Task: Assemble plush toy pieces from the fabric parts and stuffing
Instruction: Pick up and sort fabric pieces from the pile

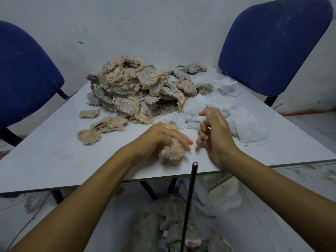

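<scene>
We are pressing our left hand (163, 136) down over the fluffy tan piece (171, 150) near the table's (54, 155) front edge, fingers curling round it. Our right hand (213, 131) is hovering just right of it, loosely curled and holding nothing, nearer the white stuffing (241, 124).

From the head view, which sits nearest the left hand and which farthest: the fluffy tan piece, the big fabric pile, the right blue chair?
1. Fluffy tan piece: under the left hand, touching it.
2. Big fabric pile: mid-table, beyond the hand.
3. Right blue chair: behind the table's far right corner.
</scene>
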The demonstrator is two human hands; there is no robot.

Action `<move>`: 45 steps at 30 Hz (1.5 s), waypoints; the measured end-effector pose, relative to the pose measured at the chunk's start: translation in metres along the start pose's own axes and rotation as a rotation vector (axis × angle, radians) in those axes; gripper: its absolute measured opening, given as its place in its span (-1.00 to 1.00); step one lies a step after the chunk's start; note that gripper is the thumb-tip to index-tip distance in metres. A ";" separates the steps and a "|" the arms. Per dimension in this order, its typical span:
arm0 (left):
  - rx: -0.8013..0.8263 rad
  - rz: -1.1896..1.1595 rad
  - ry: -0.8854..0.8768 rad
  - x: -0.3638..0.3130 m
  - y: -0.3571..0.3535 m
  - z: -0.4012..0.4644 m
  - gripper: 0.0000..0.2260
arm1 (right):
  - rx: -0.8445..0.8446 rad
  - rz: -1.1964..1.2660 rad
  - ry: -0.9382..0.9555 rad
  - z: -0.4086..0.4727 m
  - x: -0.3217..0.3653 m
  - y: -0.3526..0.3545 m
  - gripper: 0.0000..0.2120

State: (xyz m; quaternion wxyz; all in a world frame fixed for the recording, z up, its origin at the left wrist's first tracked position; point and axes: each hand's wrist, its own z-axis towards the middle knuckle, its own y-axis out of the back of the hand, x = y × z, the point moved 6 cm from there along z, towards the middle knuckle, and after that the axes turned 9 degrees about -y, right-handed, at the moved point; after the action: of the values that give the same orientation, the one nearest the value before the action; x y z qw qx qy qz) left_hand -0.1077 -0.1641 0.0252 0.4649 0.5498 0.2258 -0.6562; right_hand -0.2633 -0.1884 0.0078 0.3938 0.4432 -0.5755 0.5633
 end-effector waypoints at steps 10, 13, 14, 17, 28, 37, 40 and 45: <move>0.014 -0.210 0.179 0.014 0.013 0.004 -0.76 | 0.055 -0.557 0.164 -0.010 0.002 -0.015 -0.83; -0.263 -0.194 0.111 0.006 0.028 0.006 -0.76 | 0.062 -0.577 0.162 -0.010 0.002 -0.016 -0.82; -0.356 0.037 0.078 0.004 0.037 0.005 -0.77 | 0.065 -0.586 0.163 -0.010 0.001 -0.016 -0.82; -0.261 0.839 0.103 0.003 0.041 0.002 -0.72 | 0.069 -0.624 0.179 -0.010 -0.001 -0.018 -0.80; -0.118 0.795 -0.014 0.002 0.018 -0.005 -0.86 | 0.084 -1.096 0.351 -0.012 -0.004 -0.032 -0.77; 0.019 0.881 0.117 0.012 0.021 -0.012 -0.84 | 0.226 -1.288 0.262 -0.008 -0.009 -0.042 -0.82; -0.051 0.767 0.120 0.012 0.026 -0.013 -0.71 | 0.406 -1.254 0.174 -0.009 -0.004 -0.042 -0.78; -0.150 0.520 0.114 0.013 0.024 -0.015 -0.65 | 0.485 -1.146 0.240 -0.015 -0.004 -0.037 -0.91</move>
State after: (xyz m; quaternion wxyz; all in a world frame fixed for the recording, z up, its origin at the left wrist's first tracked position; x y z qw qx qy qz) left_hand -0.0790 -0.1680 0.0138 0.6435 0.5894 0.1508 -0.4644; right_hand -0.2274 -0.1725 0.0154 0.5830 0.6914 -0.0548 0.4232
